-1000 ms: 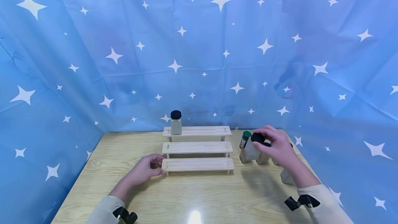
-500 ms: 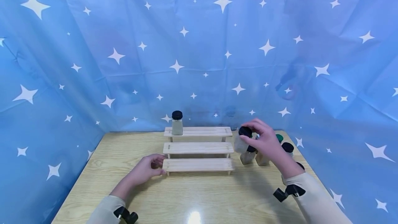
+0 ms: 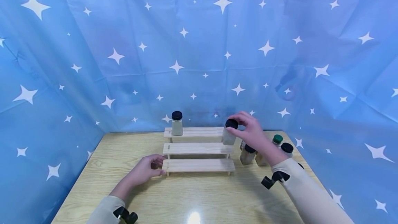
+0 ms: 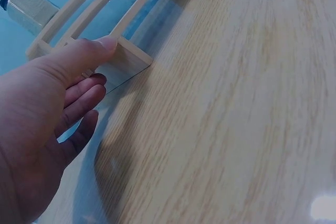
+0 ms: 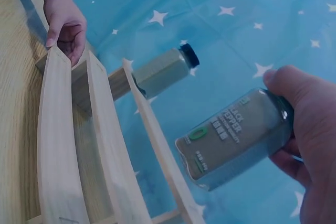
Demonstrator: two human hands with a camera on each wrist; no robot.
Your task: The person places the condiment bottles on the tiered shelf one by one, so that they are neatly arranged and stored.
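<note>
A three-step wooden spice rack (image 3: 198,165) stands on the table. My left hand (image 3: 145,170) holds the left end of its lowest step, thumb against the wood. My right hand (image 3: 250,132) grips a clear black pepper jar (image 5: 231,135) by its black lid end. In the head view this pepper jar (image 3: 228,137) hangs at the right end of the upper steps; the right wrist view shows its base a little apart from the top step's edge. A second black-lidded jar (image 3: 177,126), with pale contents, stands upright on the left of the top step.
Several more jars stand on the table right of the rack, among them a green-lidded jar (image 3: 277,139) and a black-lidded jar (image 3: 247,155). My right forearm partly hides them. A blue star-patterned curtain (image 3: 199,51) hangs behind the table (image 3: 174,199).
My right hand has carried the black pepper jar leftward from the group of jars to the rack's right end. My left hand has stayed at the rack.
</note>
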